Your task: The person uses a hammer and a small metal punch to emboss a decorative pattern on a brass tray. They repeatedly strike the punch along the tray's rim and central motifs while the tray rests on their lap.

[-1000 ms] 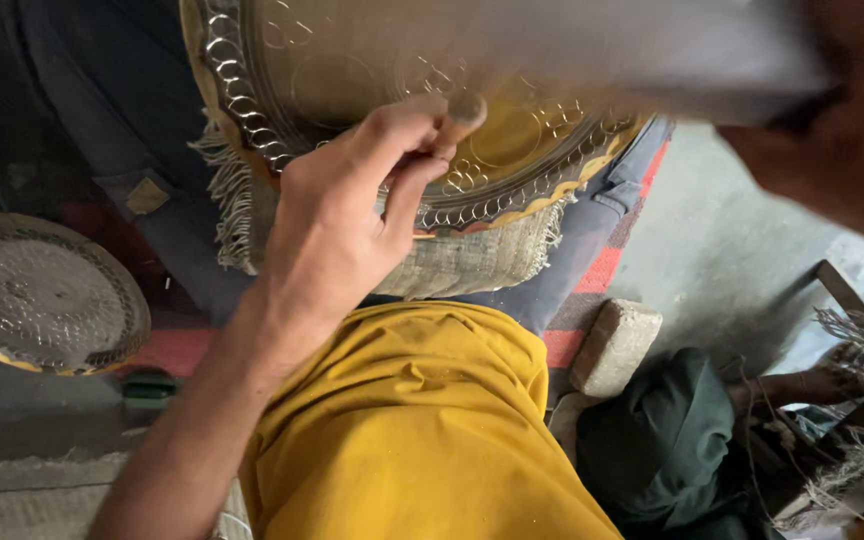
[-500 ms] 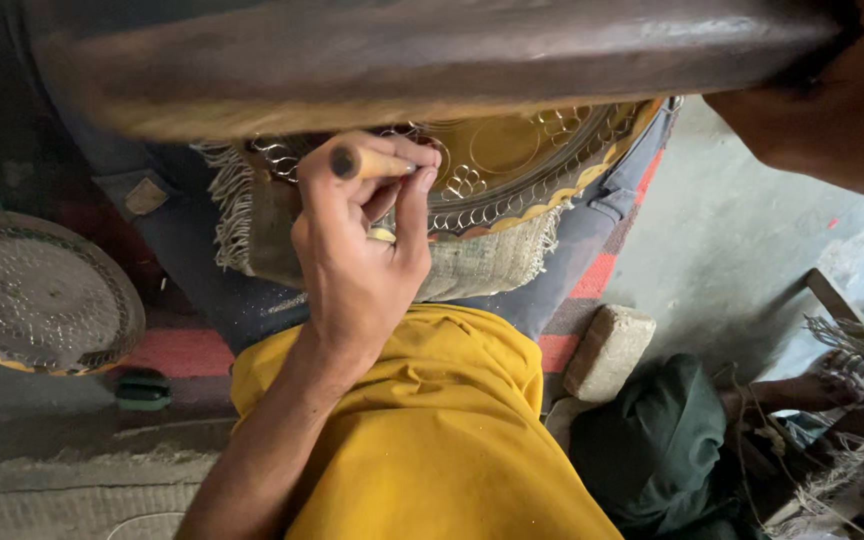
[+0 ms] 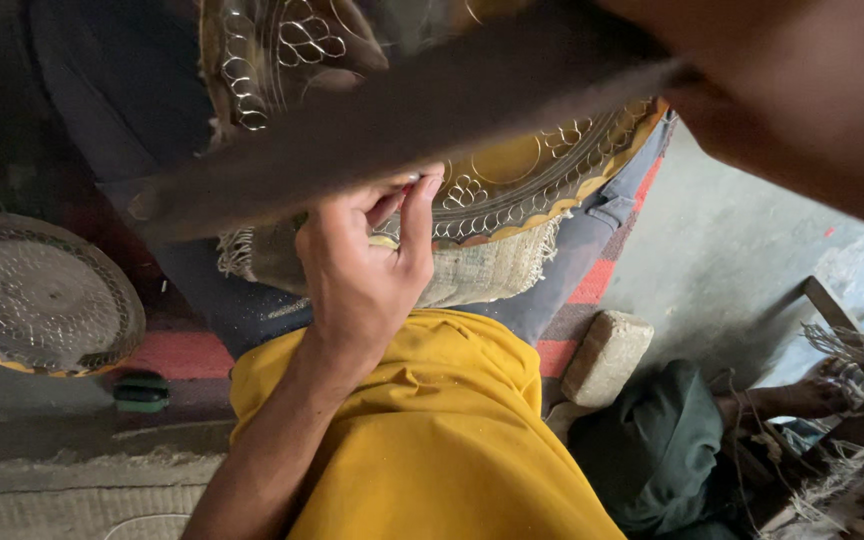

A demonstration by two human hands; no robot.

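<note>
Head view: engraved brass tray lies at 12 o'clock on a fringed cloth, gold-toned with looped line patterns. Left hand rests at its near rim, fingers pinched narrow; contents not discernible. Blurred dark bar from right hand crosses the tray. Second round tray at 9 o'clock.

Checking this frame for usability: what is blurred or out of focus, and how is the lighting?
Head view: a dark long tool smears across the top in motion blur, hiding part of the engraved brass plate; the right hand at the top right is a close, soft blur; the left hand and yellow cloth are sharp; light is dim and even, no glare, and the left edge is dark.
</note>
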